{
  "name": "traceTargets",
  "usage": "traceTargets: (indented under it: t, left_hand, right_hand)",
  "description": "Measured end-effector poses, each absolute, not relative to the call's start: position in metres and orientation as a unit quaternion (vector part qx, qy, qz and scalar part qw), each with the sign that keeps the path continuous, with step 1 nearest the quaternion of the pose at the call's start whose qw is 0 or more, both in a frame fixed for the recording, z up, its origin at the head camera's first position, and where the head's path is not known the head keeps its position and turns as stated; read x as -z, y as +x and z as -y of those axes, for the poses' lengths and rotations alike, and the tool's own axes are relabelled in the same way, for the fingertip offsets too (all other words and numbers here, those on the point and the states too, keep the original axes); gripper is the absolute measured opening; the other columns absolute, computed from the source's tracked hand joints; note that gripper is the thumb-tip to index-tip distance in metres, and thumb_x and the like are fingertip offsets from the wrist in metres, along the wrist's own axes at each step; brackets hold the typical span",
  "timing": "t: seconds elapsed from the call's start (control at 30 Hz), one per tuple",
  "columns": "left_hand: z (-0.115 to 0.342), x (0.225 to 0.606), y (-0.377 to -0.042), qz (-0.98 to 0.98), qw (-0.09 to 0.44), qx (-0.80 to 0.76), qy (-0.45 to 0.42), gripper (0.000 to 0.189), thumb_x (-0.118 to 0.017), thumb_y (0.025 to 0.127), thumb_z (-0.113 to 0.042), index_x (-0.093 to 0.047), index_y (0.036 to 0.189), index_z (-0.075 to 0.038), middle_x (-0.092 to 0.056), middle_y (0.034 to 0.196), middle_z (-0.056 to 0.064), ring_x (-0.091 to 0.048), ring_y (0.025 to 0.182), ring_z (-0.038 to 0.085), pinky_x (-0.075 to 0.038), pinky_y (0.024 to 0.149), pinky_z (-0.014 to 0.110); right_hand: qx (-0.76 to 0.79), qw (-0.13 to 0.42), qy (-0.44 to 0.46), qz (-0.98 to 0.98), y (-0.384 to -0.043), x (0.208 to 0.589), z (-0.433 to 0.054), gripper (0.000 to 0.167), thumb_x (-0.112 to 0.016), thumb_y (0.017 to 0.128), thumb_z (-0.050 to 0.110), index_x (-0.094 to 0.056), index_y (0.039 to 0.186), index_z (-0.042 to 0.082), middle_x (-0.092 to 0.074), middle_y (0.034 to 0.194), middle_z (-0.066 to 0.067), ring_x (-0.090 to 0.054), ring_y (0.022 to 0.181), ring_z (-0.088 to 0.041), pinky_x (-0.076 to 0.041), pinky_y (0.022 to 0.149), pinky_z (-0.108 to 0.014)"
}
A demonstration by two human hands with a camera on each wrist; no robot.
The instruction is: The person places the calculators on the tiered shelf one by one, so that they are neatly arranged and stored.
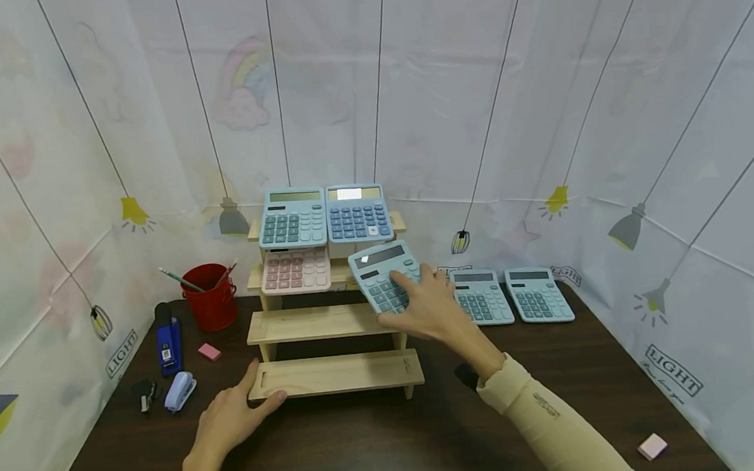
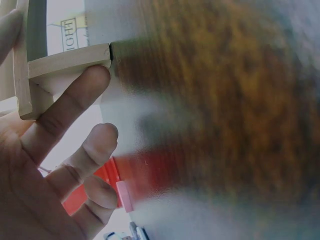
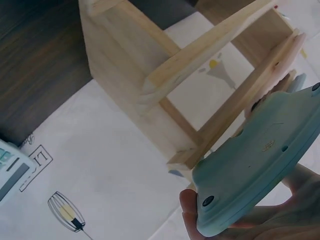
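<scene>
A stepped wooden stand rises at the middle of the table. At its lowest step, my left hand grips the left corner between thumb and forefinger; its other fingers are loosely bent in the left wrist view. My right hand holds a light blue-green calculator, tilted, by its edges beside the second step from the top. The right wrist view shows that calculator's underside. To its left lies a pink calculator. On the top step are a blue-green calculator and a blue calculator.
Two blue-green calculators, a nearer one and a farther one, lie right of the stand. On the left are a red pencil bucket, a blue stapler, a pale stapler and a pink eraser. Another eraser lies front right.
</scene>
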State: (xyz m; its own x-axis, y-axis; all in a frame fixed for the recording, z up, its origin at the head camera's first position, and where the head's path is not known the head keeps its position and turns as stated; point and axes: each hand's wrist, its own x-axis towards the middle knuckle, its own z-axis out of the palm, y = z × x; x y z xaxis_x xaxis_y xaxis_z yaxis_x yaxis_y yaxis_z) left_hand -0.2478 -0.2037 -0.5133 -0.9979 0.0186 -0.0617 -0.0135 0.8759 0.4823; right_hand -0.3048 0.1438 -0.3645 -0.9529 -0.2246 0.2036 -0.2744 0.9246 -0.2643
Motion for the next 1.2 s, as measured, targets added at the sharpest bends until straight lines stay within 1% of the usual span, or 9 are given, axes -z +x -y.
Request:
traceTargets:
  t: [0.17, 0.33, 0.43, 0.63, 0.7, 0.77, 0.87, 1.07, 1.2]
  left_hand:
    - [0.204, 0.513, -0.249, -0.968, 0.033, -0.25, 0.003, 0.112, -0.047, 0.08, -0.088, -0.025, 0.16, -0.013, -0.051, 0.145, 0.032, -0.066, 0.104, 0.043, -0.052, 0.07, 0.054]
    - [0.204, 0.513, -0.249, -0.968, 0.031, -0.249, 0.002, 0.112, -0.047, 0.08, -0.088, -0.025, 0.16, -0.013, -0.052, 0.145, 0.032, -0.066, 0.107, 0.045, -0.053, 0.071, 0.056]
    - [0.203, 0.513, -0.248, -0.968, 0.03, -0.249, 0.002, 0.112, -0.048, 0.08, -0.088, -0.026, 0.16, -0.013, -0.052, 0.144, 0.032, -0.066, 0.106, 0.044, -0.052, 0.07, 0.054]
    - [0.203, 0.513, -0.248, -0.968, 0.034, -0.251, 0.001, 0.111, -0.049, 0.081, -0.086, -0.026, 0.16, -0.012, -0.052, 0.144, 0.032, -0.067, 0.101, 0.039, -0.052, 0.067, 0.05]
    - [0.203, 0.512, -0.248, -0.968, 0.034, -0.251, 0.001, 0.111, -0.049, 0.081, -0.086, -0.026, 0.16, -0.012, -0.052, 0.144, 0.032, -0.067, 0.101, 0.039, -0.052, 0.067, 0.05]
    - [0.203, 0.512, -0.248, -0.968, 0.032, -0.25, 0.002, 0.11, -0.049, 0.081, -0.086, -0.026, 0.16, -0.012, -0.052, 0.144, 0.032, -0.067, 0.104, 0.043, -0.052, 0.068, 0.052]
    - [0.203, 0.512, -0.248, -0.968, 0.03, -0.25, 0.003, 0.11, -0.048, 0.082, -0.086, -0.026, 0.16, -0.012, -0.052, 0.144, 0.032, -0.065, 0.109, 0.046, -0.052, 0.071, 0.054]
    - [0.203, 0.513, -0.248, -0.968, 0.034, -0.248, 0.001, 0.111, -0.047, 0.081, -0.087, -0.025, 0.16, -0.012, -0.052, 0.144, 0.032, -0.065, 0.109, 0.045, -0.052, 0.071, 0.054]
    - [0.203, 0.514, -0.247, -0.968, 0.032, -0.249, 0.0, 0.11, -0.048, 0.082, -0.086, -0.026, 0.16, -0.012, -0.052, 0.144, 0.032, -0.065, 0.111, 0.046, -0.053, 0.071, 0.054]
  right_hand:
    - [-0.153, 0.081, 0.124, 0.977, -0.308, 0.364, -0.136, 0.085, -0.062, 0.076, 0.063, -0.048, 0.15, 0.023, -0.036, 0.15, -0.034, -0.04, 0.127, -0.053, -0.032, 0.102, -0.069]
    - [-0.16, 0.091, 0.125, 0.975, -0.313, 0.368, -0.128, 0.085, -0.062, 0.075, 0.064, -0.05, 0.149, 0.023, -0.039, 0.147, -0.034, -0.042, 0.122, -0.051, -0.032, 0.098, -0.067]
    - [-0.162, 0.099, 0.129, 0.973, -0.317, 0.37, -0.123, 0.085, -0.062, 0.075, 0.065, -0.051, 0.148, 0.023, -0.039, 0.148, -0.034, -0.043, 0.121, -0.052, -0.034, 0.097, -0.068]
    - [-0.155, 0.128, 0.134, 0.97, -0.322, 0.375, -0.116, 0.084, -0.064, 0.076, 0.067, -0.053, 0.146, 0.02, -0.037, 0.15, -0.036, -0.043, 0.126, -0.055, -0.035, 0.1, -0.068]
    - [-0.153, 0.139, 0.13, 0.97, -0.323, 0.378, -0.114, 0.085, -0.064, 0.077, 0.068, -0.053, 0.146, 0.02, -0.038, 0.15, -0.036, -0.043, 0.126, -0.056, -0.035, 0.101, -0.067]
    - [-0.147, 0.148, 0.125, 0.97, -0.325, 0.38, -0.112, 0.086, -0.064, 0.077, 0.071, -0.053, 0.146, 0.021, -0.038, 0.15, -0.035, -0.043, 0.125, -0.055, -0.035, 0.101, -0.064]
    - [-0.132, 0.154, 0.112, 0.973, -0.327, 0.382, -0.108, 0.09, -0.06, 0.078, 0.078, -0.05, 0.149, 0.024, -0.037, 0.153, -0.033, -0.043, 0.126, -0.053, -0.037, 0.103, -0.061]
    - [-0.105, 0.13, 0.087, 0.982, -0.331, 0.385, -0.103, 0.097, -0.05, 0.076, 0.089, -0.041, 0.154, 0.031, -0.029, 0.158, -0.03, -0.042, 0.13, -0.054, -0.037, 0.107, -0.062]
    - [-0.115, 0.096, 0.088, 0.985, -0.333, 0.384, -0.103, 0.102, -0.049, 0.075, 0.092, -0.034, 0.157, 0.033, -0.021, 0.162, -0.028, -0.041, 0.135, -0.054, -0.044, 0.104, -0.063]
